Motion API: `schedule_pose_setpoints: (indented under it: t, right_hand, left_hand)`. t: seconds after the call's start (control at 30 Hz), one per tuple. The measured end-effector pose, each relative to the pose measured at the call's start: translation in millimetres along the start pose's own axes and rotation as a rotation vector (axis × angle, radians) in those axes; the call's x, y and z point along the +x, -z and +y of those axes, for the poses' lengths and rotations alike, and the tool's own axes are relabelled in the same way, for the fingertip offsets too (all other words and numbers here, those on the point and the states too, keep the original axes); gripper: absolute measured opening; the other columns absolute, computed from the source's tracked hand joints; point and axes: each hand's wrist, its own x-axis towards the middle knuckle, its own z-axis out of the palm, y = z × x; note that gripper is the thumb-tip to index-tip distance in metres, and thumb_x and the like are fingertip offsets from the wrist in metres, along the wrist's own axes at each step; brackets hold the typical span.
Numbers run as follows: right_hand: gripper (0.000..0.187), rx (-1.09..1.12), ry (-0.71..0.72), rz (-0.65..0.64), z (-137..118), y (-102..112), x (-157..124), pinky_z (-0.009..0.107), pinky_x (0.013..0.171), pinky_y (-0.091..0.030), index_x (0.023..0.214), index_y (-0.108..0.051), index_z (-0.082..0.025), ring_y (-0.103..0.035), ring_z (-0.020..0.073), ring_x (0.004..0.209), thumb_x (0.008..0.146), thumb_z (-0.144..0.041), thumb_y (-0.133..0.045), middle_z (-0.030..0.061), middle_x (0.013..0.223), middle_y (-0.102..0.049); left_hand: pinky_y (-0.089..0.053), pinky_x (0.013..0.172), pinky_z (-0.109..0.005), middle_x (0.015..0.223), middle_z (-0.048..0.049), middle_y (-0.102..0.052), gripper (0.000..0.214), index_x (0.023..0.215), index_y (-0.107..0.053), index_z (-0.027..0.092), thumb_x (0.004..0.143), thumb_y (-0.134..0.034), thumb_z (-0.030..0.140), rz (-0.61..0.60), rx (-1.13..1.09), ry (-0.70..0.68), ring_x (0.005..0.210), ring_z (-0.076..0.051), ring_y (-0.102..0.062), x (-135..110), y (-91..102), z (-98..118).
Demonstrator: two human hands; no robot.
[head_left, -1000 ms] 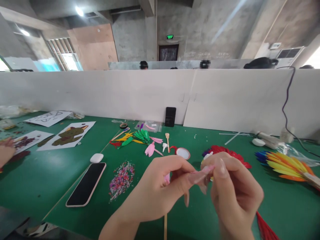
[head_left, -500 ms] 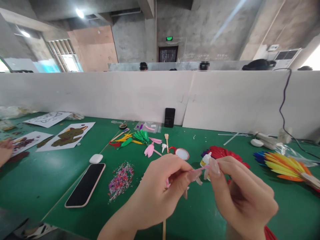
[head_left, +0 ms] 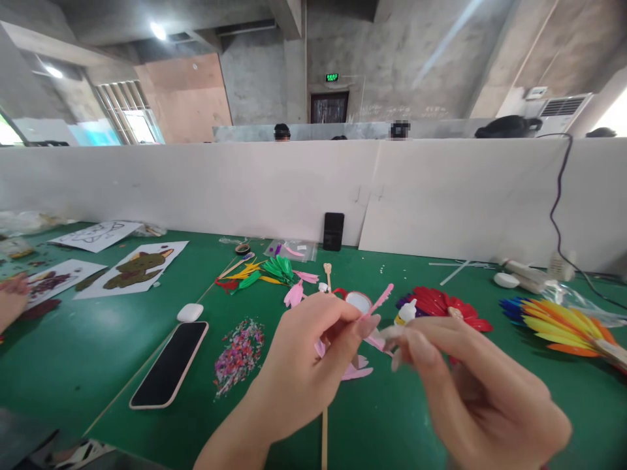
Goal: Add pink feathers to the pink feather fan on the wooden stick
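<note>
My left hand (head_left: pixel 318 356) is closed, pinching a narrow pink petal (head_left: pixel 382 301) whose tip points up and right. More pink petals (head_left: pixel 357 371) show beneath the fingers, and a thin wooden stick (head_left: pixel 324 437) runs down from under the hand. To the right, my right hand (head_left: pixel 470 385) has thumb and fingers drawn together beside a pale pink piece; whatever is between the fingertips is hidden. A white glue bottle (head_left: pixel 405 313) stands just behind the fingers. Beyond the left hand lie a round white-topped lid (head_left: pixel 358 301) and a loose pink flower piece (head_left: pixel 294 295).
A phone (head_left: pixel 169 365), a white case (head_left: pixel 190 313) and colourful scraps (head_left: pixel 239 356) lie left. Green leaves (head_left: pixel 279 269) sit at centre back; red petals (head_left: pixel 443 307) and a multicoloured fan (head_left: pixel 553 320) lie right. Another person's hand (head_left: pixel 14 297) is far left. A white partition (head_left: pixel 196 189) stands behind.
My right hand has drawn back slightly right and down, away from the pink strip it was pinching. The strip now sticks up freely from my left hand, and more pink petals show below.
</note>
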Motion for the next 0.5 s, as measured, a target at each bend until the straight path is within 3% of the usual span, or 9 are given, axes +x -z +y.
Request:
schedule_pose_setpoints:
  t: [0.2, 0.5]
  right_hand:
    - [0.017, -0.008, -0.159, 0.0, 8.0, 1.2, 3.4, 0.023, 0.049, -0.049, 0.089, -0.068, -0.024, -0.06, 0.014, 0.064, 0.079, -0.012, -0.062, 0.0017, 0.08, -0.066]
    - [0.017, 0.061, -0.21, 0.04, 12.2, -6.8, -1.0, 0.023, 0.054, -0.05, 0.089, -0.066, -0.024, -0.059, 0.0135, 0.073, 0.078, -0.011, -0.065, 0.0013, 0.085, -0.066]
  left_hand:
    - [-0.036, 0.056, -0.021, 0.063, 0.0017, -0.055, 0.018, 0.072, -0.055, 0.018, 0.088, -0.049, 0.025, 0.016, 0.065, -0.052, 0.059, -0.009, -0.047, -2.5, 0.3, -2.0]
    - [-0.037, 0.056, -0.021, 0.061, 0.0019, -0.059, 0.02, 0.07, -0.055, 0.018, 0.089, -0.049, 0.02, -0.028, 0.123, -0.123, 0.059, -0.009, -0.049, -3.3, -3.7, -0.6]
